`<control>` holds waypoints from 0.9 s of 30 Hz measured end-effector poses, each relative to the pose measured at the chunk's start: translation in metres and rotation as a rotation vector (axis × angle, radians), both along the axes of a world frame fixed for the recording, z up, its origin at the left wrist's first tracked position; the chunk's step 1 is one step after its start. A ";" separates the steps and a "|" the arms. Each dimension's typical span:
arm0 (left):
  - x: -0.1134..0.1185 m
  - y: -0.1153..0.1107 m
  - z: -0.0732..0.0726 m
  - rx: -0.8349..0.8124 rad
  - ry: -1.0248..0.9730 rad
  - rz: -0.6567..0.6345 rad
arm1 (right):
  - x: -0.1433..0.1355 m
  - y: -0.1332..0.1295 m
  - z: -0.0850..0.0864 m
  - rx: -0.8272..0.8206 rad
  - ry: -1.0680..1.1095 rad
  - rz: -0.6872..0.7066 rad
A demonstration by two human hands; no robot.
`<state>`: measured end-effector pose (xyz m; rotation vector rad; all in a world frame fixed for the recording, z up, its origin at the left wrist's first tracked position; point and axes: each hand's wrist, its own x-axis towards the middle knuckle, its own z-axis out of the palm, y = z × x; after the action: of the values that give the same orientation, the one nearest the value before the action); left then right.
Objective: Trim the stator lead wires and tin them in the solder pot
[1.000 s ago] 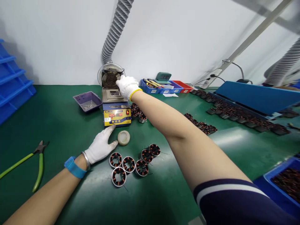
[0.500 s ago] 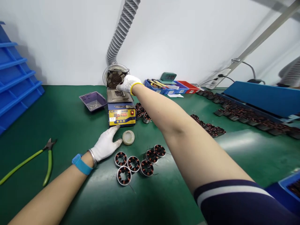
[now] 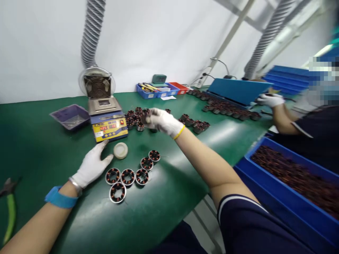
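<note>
My left hand (image 3: pixel 90 165), in a white glove, lies on the green table with thumb and fingers apart, at the front of a blue-and-yellow solder pot (image 3: pixel 109 131). A small round pale dish (image 3: pixel 120 150) is just right of its fingertips. In my gloved right hand (image 3: pixel 165 122) is a dark wire-wound motor stator (image 3: pixel 145 117), pinched at the fingertips. A cluster of stators (image 3: pixel 130 121) stands behind and left of it. Several ring-shaped stators with copper windings (image 3: pixel 127 177) sit in a loose group in front of me.
A purple tray (image 3: pixel 71 117) lies left of the pot, beneath a grey duct (image 3: pixel 92 33). Green-handled cutters (image 3: pixel 10 211) are at the left edge. Rows of stators (image 3: pixel 225 107) line the right side. A blue crate (image 3: pixel 291 169) and a co-worker's gloved hand (image 3: pixel 271 100) are further right.
My right hand has moved from the top of the solder pot to the right and nearer, with a stator in its fingers. The view has turned right; my left hand stays by the pot.
</note>
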<state>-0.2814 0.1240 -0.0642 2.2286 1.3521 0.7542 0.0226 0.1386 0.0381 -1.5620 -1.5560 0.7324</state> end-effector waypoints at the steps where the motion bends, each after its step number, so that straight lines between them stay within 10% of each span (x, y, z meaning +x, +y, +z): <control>1: 0.000 0.000 0.001 -0.007 0.011 0.001 | 0.013 -0.019 -0.017 -0.037 -0.021 -0.015; 6: 0.000 -0.004 0.011 -0.052 0.116 0.036 | 0.049 -0.094 -0.068 -0.151 -0.192 -0.046; 12: 0.001 -0.010 0.018 -0.116 0.196 0.090 | 0.073 -0.128 -0.059 -0.197 -0.307 0.197; 14: 0.002 -0.011 0.019 -0.126 0.200 0.100 | 0.094 -0.124 -0.054 -0.098 -0.307 -0.010; 19: 0.003 -0.013 0.023 -0.135 0.220 0.120 | 0.160 -0.095 -0.056 -0.099 -0.370 -1.037; 27: 0.004 -0.013 0.022 -0.104 0.134 0.090 | 0.182 -0.081 -0.065 -0.195 -0.272 -0.915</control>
<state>-0.2773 0.1115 -0.0425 2.1816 1.5281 0.5596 0.2045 0.0578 -0.0265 -2.3170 -0.7720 0.1501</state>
